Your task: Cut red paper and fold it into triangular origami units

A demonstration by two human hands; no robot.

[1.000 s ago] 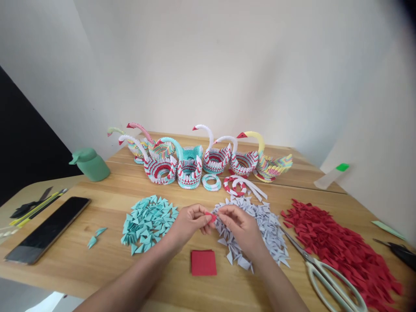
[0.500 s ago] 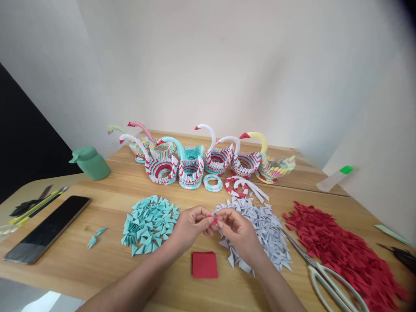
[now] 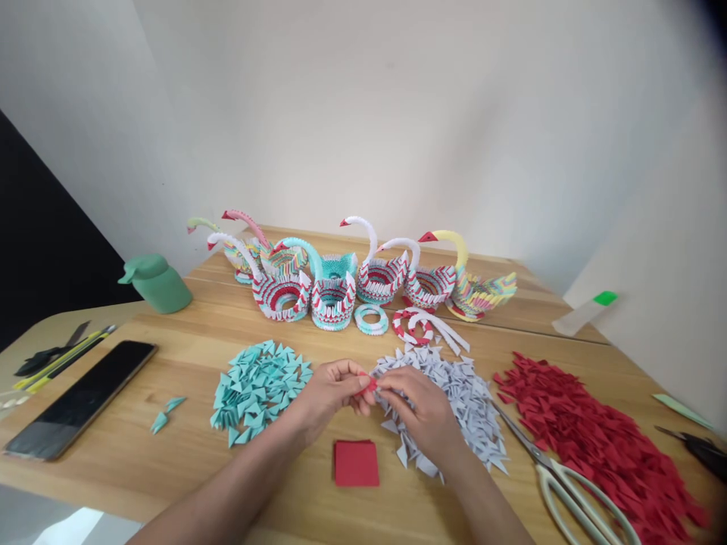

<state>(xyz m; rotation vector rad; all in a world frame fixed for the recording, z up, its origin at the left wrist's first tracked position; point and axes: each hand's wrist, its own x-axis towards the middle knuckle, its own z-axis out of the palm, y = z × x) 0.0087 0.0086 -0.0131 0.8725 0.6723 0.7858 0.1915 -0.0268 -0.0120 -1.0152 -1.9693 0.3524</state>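
Observation:
A small red paper piece (image 3: 370,384) is pinched in the fingers of my left hand (image 3: 339,390). The fingertips of my right hand (image 3: 417,409) are pressed together at the right edge of that piece, partly hiding it. Below my hands lies a small stack of red paper rectangles (image 3: 357,463). Teal folded triangles (image 3: 258,390) form a pile to the left of my left hand. Under and beyond my right hand spreads a pile of pale lilac triangles (image 3: 474,409). Farther right is a large heap of red triangles (image 3: 596,439).
Paper swans (image 3: 333,299) stand across the back, with paper rings (image 3: 372,319) before them. Scissors (image 3: 560,469) lie at the right front. A phone (image 3: 82,401), loose teal pieces (image 3: 164,415) and a green container (image 3: 159,284) are on the left.
My right fingers have shifted slightly and now pinch at the right side of the red piece. More of the piece shows beside my left fingertips.

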